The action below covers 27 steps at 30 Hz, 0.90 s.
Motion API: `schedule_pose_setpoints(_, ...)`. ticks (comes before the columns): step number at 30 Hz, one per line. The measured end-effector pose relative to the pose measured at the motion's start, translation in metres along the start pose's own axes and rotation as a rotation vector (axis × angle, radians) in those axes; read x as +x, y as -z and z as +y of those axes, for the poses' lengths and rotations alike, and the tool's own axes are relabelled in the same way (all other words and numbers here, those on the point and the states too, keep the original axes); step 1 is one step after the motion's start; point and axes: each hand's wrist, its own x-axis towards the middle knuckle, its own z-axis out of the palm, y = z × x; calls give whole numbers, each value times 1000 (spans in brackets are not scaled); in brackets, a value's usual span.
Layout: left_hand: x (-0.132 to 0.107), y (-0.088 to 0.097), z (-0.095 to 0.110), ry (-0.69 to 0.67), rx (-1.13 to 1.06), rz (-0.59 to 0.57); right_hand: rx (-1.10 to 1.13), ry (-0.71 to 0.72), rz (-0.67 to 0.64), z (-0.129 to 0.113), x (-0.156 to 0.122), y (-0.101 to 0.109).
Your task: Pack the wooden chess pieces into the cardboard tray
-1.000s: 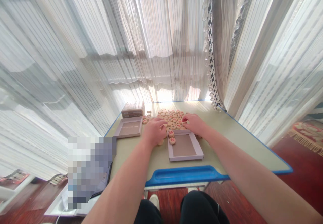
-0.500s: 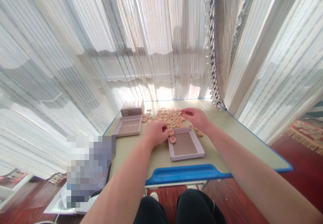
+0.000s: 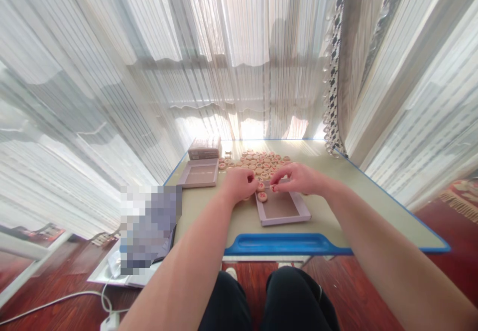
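A shallow grey box tray [image 3: 295, 218] lies on the table in front of me, with two round wooden chess pieces [image 3: 262, 196] in its far left corner. My left hand [image 3: 239, 184] is curled at the tray's far left corner, fingers closed beside those pieces; what it holds is hidden. My right hand [image 3: 298, 177] hovers over the tray's far edge and pinches one round wooden piece [image 3: 274, 188] with a red mark. A heap of several more wooden pieces [image 3: 261, 163] lies just beyond both hands.
A second grey tray [image 3: 199, 174] lies at the left, with a closed box [image 3: 204, 148] behind it. The beige table [image 3: 366, 206] has a blue rim and a blue front groove [image 3: 280, 244]. Sheer curtains surround the table. A cable and papers lie on the floor at left.
My right hand left the heap and came back over the tray with a piece pinched in its fingers. My left hand stayed at the tray's corner. The camera view shifted.
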Motion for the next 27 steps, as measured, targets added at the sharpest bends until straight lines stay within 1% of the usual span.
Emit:
schedule_pose_setpoints(3,0,0,-1,22,-26,-3,-84,-49,-7,-1,0,-4)
schedule_pose_setpoints(7,3,0,-3,1,-23,-6,-160,-74,18,1,2,-7)
schedule_pose_setpoints(10,5,-1,-5,2,-32,-7,-190,-52,-7,5,4,-7)
schedule_pose_setpoints(13,6,-1,-6,26,-38,-21,-216,20,-2,8,6,-9)
schedule_pose_setpoints(17,4,2,-5,44,-37,-28,-189,74,113,6,8,-16)
schedule_pose_setpoints(22,4,2,-5,34,-36,-22,-174,128,267,4,13,-28)
schedule_pose_setpoints(24,4,1,-6,31,-40,-21,-167,148,282,4,14,-32)
schedule_pose_setpoints(27,5,1,-6,25,-46,-18,-144,152,264,2,15,-36)
